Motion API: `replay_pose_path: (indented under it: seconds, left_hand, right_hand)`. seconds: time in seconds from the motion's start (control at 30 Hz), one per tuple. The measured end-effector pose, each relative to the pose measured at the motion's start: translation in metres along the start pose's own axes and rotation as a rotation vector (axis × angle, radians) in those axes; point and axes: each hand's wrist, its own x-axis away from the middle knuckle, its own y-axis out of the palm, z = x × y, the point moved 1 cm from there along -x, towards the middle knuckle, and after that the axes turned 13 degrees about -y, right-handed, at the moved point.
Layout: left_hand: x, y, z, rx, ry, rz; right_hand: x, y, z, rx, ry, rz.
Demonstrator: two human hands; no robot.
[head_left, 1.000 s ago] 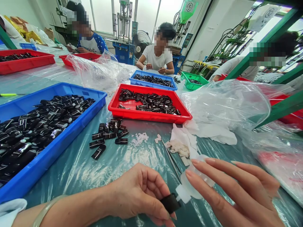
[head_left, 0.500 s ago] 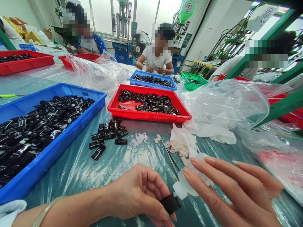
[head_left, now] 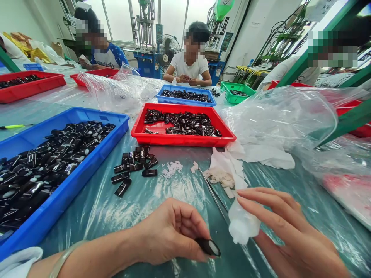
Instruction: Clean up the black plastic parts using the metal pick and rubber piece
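Above the near edge of the table, the left hand pinches a black piece between thumb and fingers, its pale oval end exposed, presumably to keep that face accessible. The right hand grasps a translucent bottle, nozzle tilted downward and apart from the piece, a hold that likely suits squeezing. Loose black pieces lie near the red tray's front left corner, seemingly for easy reach.
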Motion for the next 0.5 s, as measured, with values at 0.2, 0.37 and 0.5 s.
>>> replay_pose_path:
  seconds: [0.2,0.37,0.5]
  left_hand:
    - [0.000,0.000,-0.002,0.007,-0.020,-0.001]
    - [0.001,-0.001,-0.002,-0.001,-0.030,-0.026]
    - [0.000,0.000,-0.002,-0.002,-0.043,-0.031]
  right_hand:
    - [0.005,-0.001,-0.007,0.024,0.012,-0.010]
    - [-0.002,-0.003,-0.011,0.155,-0.042,-0.047]
    - [0.001,-0.004,-0.010,0.186,-0.092,-0.086]
